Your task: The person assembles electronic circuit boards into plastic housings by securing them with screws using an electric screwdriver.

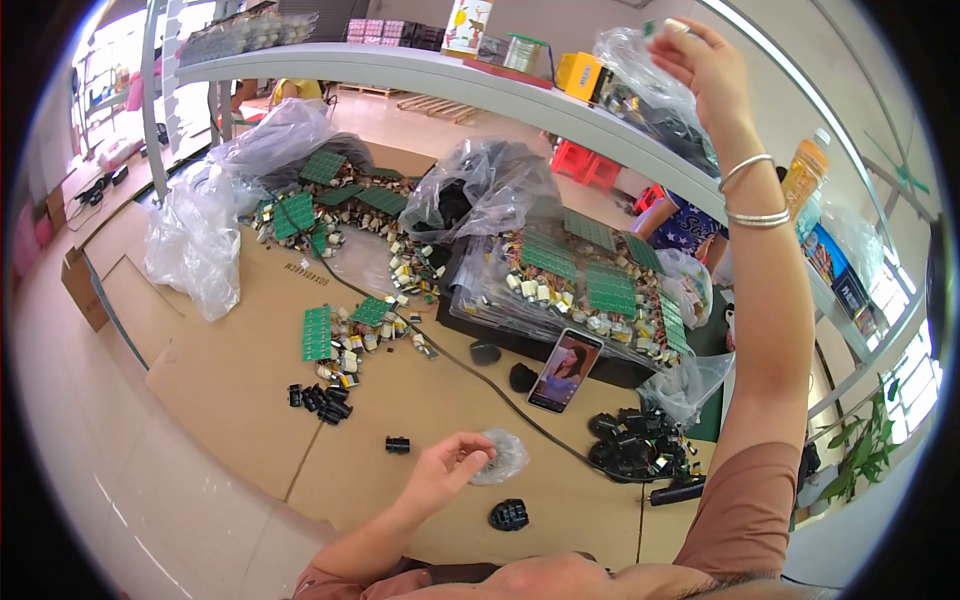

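While right grip [712, 75] is high, steady left grip [443, 470].
Clear bag [508, 458]: at left fingertips (cannot tell either closure).

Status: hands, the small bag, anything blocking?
Left hand at small clear bag, contact unclear. Right hand raised by shelf bag, grip unclear. Black cable crosses cardboard.

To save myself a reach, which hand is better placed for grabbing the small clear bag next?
Probably left: your left hand is beside that bag; your right hand is up by the shelf.
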